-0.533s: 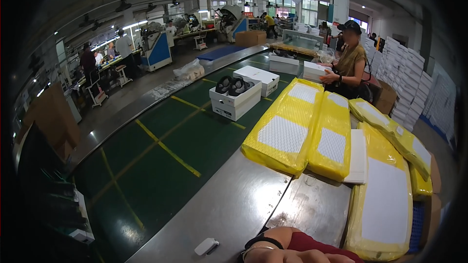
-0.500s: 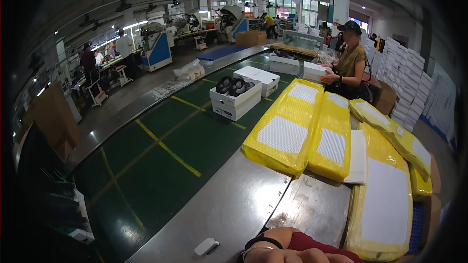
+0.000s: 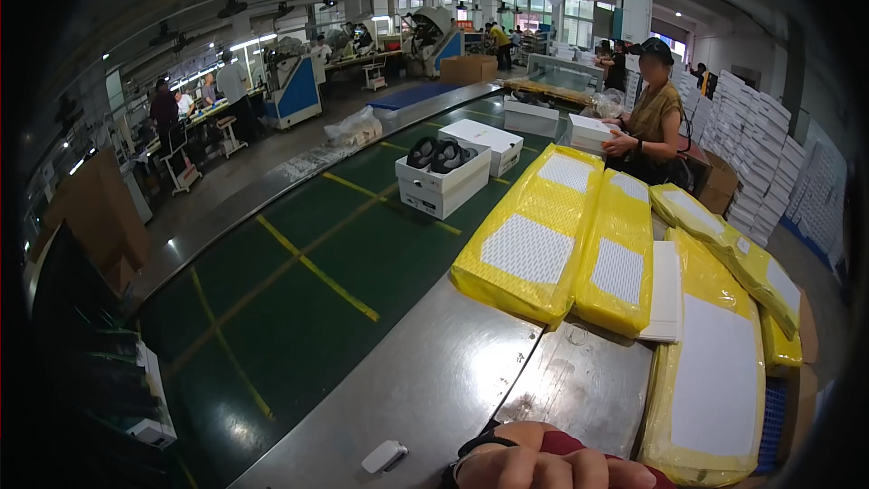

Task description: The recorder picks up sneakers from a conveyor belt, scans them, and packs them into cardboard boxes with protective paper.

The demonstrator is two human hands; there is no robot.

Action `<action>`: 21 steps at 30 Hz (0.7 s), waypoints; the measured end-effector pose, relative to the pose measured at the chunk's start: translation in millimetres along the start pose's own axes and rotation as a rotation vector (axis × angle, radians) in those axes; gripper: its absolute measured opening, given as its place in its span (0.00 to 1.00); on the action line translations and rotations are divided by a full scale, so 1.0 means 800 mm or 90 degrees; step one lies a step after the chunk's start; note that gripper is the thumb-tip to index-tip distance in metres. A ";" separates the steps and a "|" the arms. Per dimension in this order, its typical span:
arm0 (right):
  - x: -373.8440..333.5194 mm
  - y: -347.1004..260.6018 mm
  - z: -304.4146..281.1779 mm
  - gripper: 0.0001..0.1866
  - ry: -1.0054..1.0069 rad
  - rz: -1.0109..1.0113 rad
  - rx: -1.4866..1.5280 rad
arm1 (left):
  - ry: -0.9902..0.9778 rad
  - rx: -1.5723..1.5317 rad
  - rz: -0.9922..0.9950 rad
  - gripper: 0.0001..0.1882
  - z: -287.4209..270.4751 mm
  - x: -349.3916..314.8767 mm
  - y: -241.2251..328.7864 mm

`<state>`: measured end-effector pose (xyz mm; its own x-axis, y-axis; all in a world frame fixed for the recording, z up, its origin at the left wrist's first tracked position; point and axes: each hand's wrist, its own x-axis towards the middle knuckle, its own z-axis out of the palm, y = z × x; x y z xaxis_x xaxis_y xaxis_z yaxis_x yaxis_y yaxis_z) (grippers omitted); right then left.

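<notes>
At the lower edge, my left hand (image 3: 552, 473), with a dark band at the wrist, lies across my body by a dark red sleeve (image 3: 563, 444). Its fingers look curled, though the frame cuts off their undersides and whatever they hold. My right hand is out of sight. A small white device (image 3: 385, 456) lies on the metal table edge (image 3: 434, 371) left of my hand. On the green conveyor belt (image 3: 299, 308), an open white shoebox (image 3: 442, 195) holds dark shoes (image 3: 440, 155). A closed white shoebox (image 3: 493, 143) sits right behind it.
Yellow-wrapped packs (image 3: 516, 249) of white patterned sheets cover the table on the right. Across from them a co-worker (image 3: 654, 113) holds a white box (image 3: 593, 133). Another white box (image 3: 531, 116) rests farther along the belt. Tall stacks of white boxes (image 3: 747, 140) rise behind.
The belt markings and nearer shoeboxes have shifted slightly away and rightward. Dark shoes seen at the far box no longer show there. My left hand's fingers have moved slightly.
</notes>
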<state>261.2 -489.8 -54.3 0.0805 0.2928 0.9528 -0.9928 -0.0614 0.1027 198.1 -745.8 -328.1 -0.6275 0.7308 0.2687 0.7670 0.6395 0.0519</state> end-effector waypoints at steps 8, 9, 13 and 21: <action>0.024 0.006 -0.005 0.23 0.144 0.013 -0.087 | -0.036 -0.050 0.006 0.29 -0.007 0.010 -0.001; 0.021 0.011 -0.022 0.20 0.045 0.112 -0.064 | -0.047 -0.059 -0.026 0.29 -0.006 0.002 -0.004; 0.014 0.036 -0.037 0.15 -0.061 0.230 0.097 | -0.082 -0.092 -0.073 0.32 -0.010 -0.002 -0.007; 0.033 0.047 -0.011 0.28 -0.221 0.296 0.270 | -0.122 -0.166 -0.020 0.37 -0.025 0.013 0.000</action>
<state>225.5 -475.6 -27.8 -0.2487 -0.1700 0.9535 -0.8170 -0.4920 -0.3008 194.5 -742.6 -305.6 -0.6468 0.7587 0.0777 0.7393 0.5987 0.3082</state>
